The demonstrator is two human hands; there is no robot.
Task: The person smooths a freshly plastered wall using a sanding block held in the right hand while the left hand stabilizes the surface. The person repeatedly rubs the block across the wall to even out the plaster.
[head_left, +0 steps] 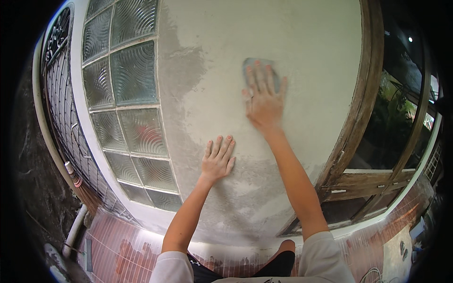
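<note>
My right hand (265,101) presses a dark grey piece of sandpaper (247,66) flat against the plastered wall (306,70), fingers spread over it. Its edges show past the fingertips, slightly blurred. Lower and to the left, my left hand (216,161) lies on the wall with fingers stretched out, holding nothing. Pale dust coats the fingers of both hands. Around them the wall is pale and smooth in the middle, with darker grey, rough patches toward the glass blocks and near the bottom.
A glass-block window (134,73) borders the wall on the left, a brown wooden door frame (363,89) on the right. Beyond the window are a metal grille gate (66,89) and a broom (85,191). Dusty red floor tiles (118,240) lie below; slippers (403,250) rest at the lower right.
</note>
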